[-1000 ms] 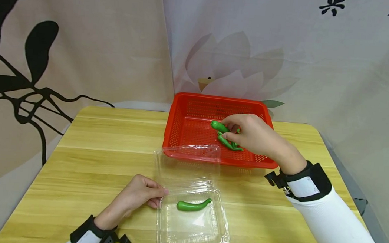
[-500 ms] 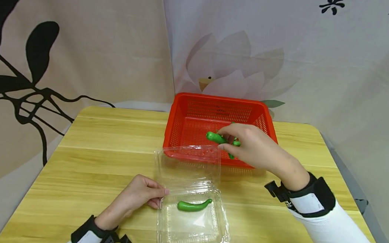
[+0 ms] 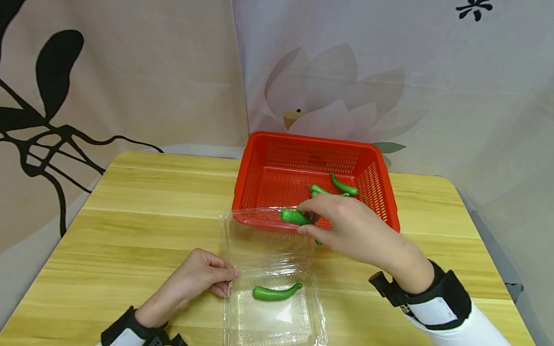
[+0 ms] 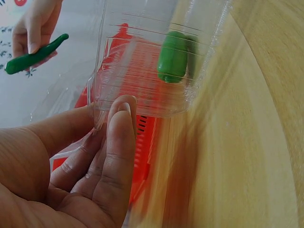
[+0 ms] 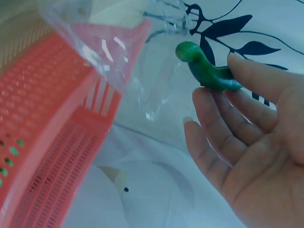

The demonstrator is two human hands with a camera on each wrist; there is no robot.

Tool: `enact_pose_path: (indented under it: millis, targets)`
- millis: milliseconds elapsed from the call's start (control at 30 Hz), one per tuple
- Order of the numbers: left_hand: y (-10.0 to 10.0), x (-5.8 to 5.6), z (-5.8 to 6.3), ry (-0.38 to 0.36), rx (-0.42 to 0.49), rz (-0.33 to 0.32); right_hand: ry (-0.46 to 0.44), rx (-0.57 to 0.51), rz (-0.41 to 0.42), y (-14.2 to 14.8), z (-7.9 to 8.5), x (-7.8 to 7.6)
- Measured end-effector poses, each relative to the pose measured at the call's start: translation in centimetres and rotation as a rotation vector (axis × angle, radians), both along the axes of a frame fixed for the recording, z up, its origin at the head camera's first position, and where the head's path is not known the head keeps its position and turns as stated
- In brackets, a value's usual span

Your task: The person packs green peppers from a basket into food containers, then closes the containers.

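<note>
A clear plastic clamshell box (image 3: pixel 257 341) lies on the table with its lid (image 3: pixel 253 243) folded back. Its left edge is pinched between the thumb and fingers of my left hand (image 3: pixel 201 277), also close up in the left wrist view. One green chili pepper (image 3: pixel 275 293) rests inside the base. My right hand (image 3: pixel 354 228) holds another green chili pepper (image 3: pixel 294 217) over the basket's front edge and the lid. In the right wrist view, thumb and fingertips pinch that curved chili pepper (image 5: pixel 204 69).
Behind the box stands a red perforated basket (image 3: pixel 279 137) with several green chili peppers (image 3: pixel 345 188) in it, partly hidden by my right hand. The lid overlaps its front edge. A printed cloth (image 3: pixel 169 71) hangs behind the wooden table (image 3: pixel 160 208).
My right hand has lifted a chili pepper from the basket's pile and brought it toward the front and slightly left. My left hand and the box have stayed in place.
</note>
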State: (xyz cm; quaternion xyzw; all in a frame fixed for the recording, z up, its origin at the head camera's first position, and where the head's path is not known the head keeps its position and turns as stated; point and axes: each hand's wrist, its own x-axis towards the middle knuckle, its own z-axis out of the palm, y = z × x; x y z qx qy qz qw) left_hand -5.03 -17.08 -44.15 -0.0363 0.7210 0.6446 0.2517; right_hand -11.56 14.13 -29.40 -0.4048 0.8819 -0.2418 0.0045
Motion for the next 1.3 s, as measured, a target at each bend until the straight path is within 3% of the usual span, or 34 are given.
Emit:
enact_pose_path:
  millis: [300,867,1300]
  targets:
    - [0.0,0.0,0.1,-0.005,-0.003,0.004,-0.001,0.006,0.051,-0.7,-1.8,1.8]
    - [0.1,0.0,0.0,-0.002,0.008,0.011,-0.096,0.077,0.161,-2.8,-6.5,4.4]
    - [0.1,0.0,0.0,0.002,0.014,0.010,-0.044,0.191,0.206,-4.1,-9.3,5.7]
